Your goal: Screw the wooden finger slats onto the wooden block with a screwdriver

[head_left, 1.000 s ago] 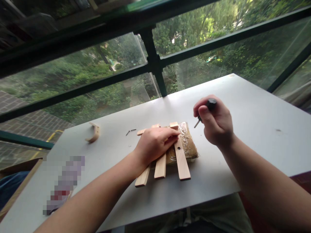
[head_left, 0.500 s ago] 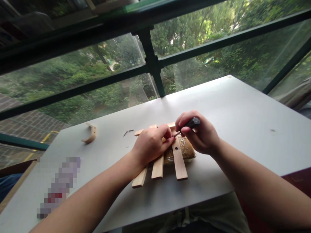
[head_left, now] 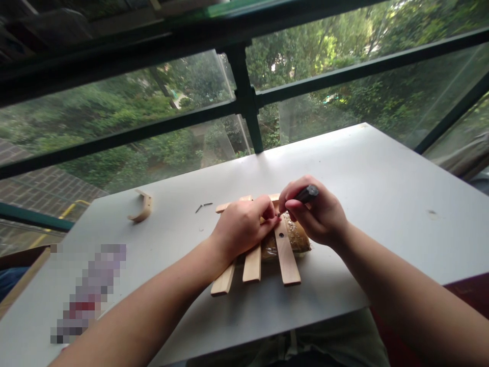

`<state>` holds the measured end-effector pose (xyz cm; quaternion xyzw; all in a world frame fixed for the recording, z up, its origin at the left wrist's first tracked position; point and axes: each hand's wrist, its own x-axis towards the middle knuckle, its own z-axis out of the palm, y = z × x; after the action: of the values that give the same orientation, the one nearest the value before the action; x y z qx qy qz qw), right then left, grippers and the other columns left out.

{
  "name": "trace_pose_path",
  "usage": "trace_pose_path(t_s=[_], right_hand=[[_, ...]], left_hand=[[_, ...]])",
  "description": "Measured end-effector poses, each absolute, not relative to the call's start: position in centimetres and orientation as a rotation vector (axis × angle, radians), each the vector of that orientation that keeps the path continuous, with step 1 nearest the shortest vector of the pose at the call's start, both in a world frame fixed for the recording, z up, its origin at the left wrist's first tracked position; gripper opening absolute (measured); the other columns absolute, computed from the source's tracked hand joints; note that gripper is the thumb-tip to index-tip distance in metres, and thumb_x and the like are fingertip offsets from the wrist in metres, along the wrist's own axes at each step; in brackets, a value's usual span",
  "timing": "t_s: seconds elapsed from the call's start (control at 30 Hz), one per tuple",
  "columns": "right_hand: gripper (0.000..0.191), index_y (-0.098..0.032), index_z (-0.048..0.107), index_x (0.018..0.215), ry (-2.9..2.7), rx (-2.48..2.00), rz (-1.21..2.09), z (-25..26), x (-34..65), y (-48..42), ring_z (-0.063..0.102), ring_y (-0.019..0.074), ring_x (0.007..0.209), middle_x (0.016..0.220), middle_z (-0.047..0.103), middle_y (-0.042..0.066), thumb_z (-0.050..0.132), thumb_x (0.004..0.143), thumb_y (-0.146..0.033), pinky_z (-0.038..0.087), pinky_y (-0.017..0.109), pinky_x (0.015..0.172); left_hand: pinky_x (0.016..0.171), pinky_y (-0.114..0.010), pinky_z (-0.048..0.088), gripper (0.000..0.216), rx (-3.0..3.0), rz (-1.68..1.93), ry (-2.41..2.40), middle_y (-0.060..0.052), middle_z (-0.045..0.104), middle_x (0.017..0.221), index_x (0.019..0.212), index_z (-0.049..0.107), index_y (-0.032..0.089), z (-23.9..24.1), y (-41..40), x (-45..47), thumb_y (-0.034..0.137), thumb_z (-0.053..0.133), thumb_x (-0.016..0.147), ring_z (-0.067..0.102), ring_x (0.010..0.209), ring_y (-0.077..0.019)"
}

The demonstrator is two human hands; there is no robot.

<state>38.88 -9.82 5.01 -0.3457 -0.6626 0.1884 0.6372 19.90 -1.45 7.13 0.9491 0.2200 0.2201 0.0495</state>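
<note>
Right hand: closed round the black handle of a screwdriver, shaft slanting to the left and down to the far part of the right slat

Left hand: laid over the wooden slats, fingers bent, thumb and fingertips brought together beside the screwdriver's tip; whether a small part sits between them, cannot be told

Right slat: pale wood, one dark round hole midway, near end jutting past its support

Middle slat and left slat: pale wood, near ends showing, the rest partly under the left hand and wrist

Bundle: brown, in clear wrapping, beneath the slats, pale flecks on top

Screws: two, dark, loose, left of the slats

Curved wooden piece: on the far left of the table, apart from the rest

Table: white, bearing all the above

Blurred-out item: near left, nature unclear

Window frame: dark green, beyond the far edge, foliage outside
</note>
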Motion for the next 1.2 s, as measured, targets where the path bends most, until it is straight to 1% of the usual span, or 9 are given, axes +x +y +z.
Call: trace_pose_path(t_s=[0.2, 0.37, 0.5, 0.57, 0.7, 0.83, 1.03, 1.13, 1.2], right_hand=[[0.011, -0.021, 0.055, 0.094, -1.459, -0.861, 0.456, 5.4, 38.3, -10.1, 0.054, 0.0099, 0.061, 0.081, 0.062, 0.001, 0.066, 0.095, -0.022, 0.044, 0.026, 0.059], [0.014, -0.021, 0.053, 0.094, -1.403, -0.929, 0.539, 5.9, 38.2, -10.2, 0.059, 0.0086, 0.053, 0.076, 0.063, -0.002, 0.063, 0.099, -0.030, 0.046, 0.023, 0.051], [0.020, -0.022, 0.051, 0.093, -1.381, -0.998, 0.567, 6.5, 38.1, -10.0, 0.056, 0.0079, 0.050, 0.072, 0.063, -0.003, 0.062, 0.100, -0.038, 0.045, 0.022, 0.049], [0.021, -0.022, 0.051, 0.094, -1.409, -1.050, 0.549, 6.8, 37.9, -9.9, 0.055, 0.0080, 0.051, 0.072, 0.062, -0.003, 0.062, 0.100, -0.040, 0.044, 0.023, 0.051], [0.022, -0.021, 0.052, 0.089, -1.522, -1.191, 0.436, 7.7, 37.4, -9.6, 0.053, 0.0087, 0.055, 0.069, 0.058, -0.004, 0.060, 0.100, -0.038, 0.042, 0.023, 0.054], [0.015, -0.021, 0.054, 0.086, -1.613, -1.281, 0.337, 8.8, 36.9, -9.5, 0.055, 0.0107, 0.057, 0.061, 0.056, -0.004, 0.058, 0.098, -0.028, 0.044, 0.024, 0.058], [0.003, -0.020, 0.062, 0.095, -1.619, -1.281, 0.273, 8.8, 36.8, -9.7, 0.060, 0.0129, 0.063, 0.070, 0.063, -0.002, 0.062, 0.094, -0.023, 0.048, 0.025, 0.062], [0.013, -0.021, 0.062, 0.100, -1.712, -1.203, 0.229, 8.1, 37.7, -9.9, 0.060, 0.0129, 0.070, 0.086, 0.066, 0.001, 0.068, 0.089, -0.020, 0.049, 0.025, 0.063], [0.011, -0.021, 0.061, 0.094, -1.782, -1.147, 0.196, 7.6, 38.6, -10.1, 0.057, 0.0132, 0.073, 0.088, 0.061, 0.002, 0.069, 0.087, -0.017, 0.047, 0.026, 0.064]], left_hand=[[0.062, -0.028, 0.043, 0.005, 2.918, 0.629, 0.551, 0.003, 0.070, 0.072, 0.088, 0.067, 0.021, 7.8, -1.2, 19.8, 0.024, 0.071, 0.088, 0.061, 0.064, -0.0149], [0.064, -0.019, 0.052, 0.010, 2.853, 0.536, 0.396, 0.006, 0.077, 0.081, 0.098, 0.073, 0.025, 10.7, -0.2, 18.5, 0.022, 0.073, 0.088, 0.069, 0.065, -0.0080], [0.059, -0.014, 0.055, 0.012, 2.506, 1.020, 0.377, 0.002, 0.077, 0.079, 0.095, 0.076, 0.018, 14.0, 0.1, 18.5, 0.022, 0.080, 0.084, 0.067, 0.060, -0.0064], [0.059, -0.015, 0.056, 0.018, 2.393, 1.209, 0.313, 0.000, 0.077, 0.085, 0.097, 0.077, 0.018, 15.0, -0.3, 19.1, 0.020, 0.083, 0.080, 0.068, 0.066, -0.0075], [0.060, -0.016, 0.055, 0.024, 2.360, 1.214, 0.186, -0.004, 0.074, 0.098, 0.104, 0.077, 0.017, 15.3, -1.2, 20.7, 0.024, 0.082, 0.082, 0.069, 0.078, -0.0099], [0.066, -0.019, 0.056, 0.027, 2.421, 1.189, 0.145, -0.004, 0.072, 0.102, 0.104, 0.077, 0.019, 14.5, -1.1, 21.5, 0.027, 0.085, 0.079, 0.066, 0.078, -0.0098], [0.076, -0.024, 0.056, 0.014, 2.468, 1.242, 0.195, -0.002, 0.074, 0.092, 0.096, 0.078, 0.017, 14.2, -1.2, 21.5, 0.026, 0.079, 0.085, 0.066, 0.080, -0.0115], [0.074, -0.024, 0.056, 0.010, 2.453, 1.257, 0.188, -0.003, 0.075, 0.088, 0.094, 0.078, 0.016, 14.2, -1.5, 21.4, 0.021, 0.078, 0.086, 0.068, 0.080, -0.0124], [0.074, -0.023, 0.056, 0.009, 2.421, 1.257, 0.167, -0.002, 0.076, 0.088, 0.094, 0.078, 0.015, 14.1, -1.6, 21.4, 0.019, 0.077, 0.086, 0.069, 0.080, -0.0120]])
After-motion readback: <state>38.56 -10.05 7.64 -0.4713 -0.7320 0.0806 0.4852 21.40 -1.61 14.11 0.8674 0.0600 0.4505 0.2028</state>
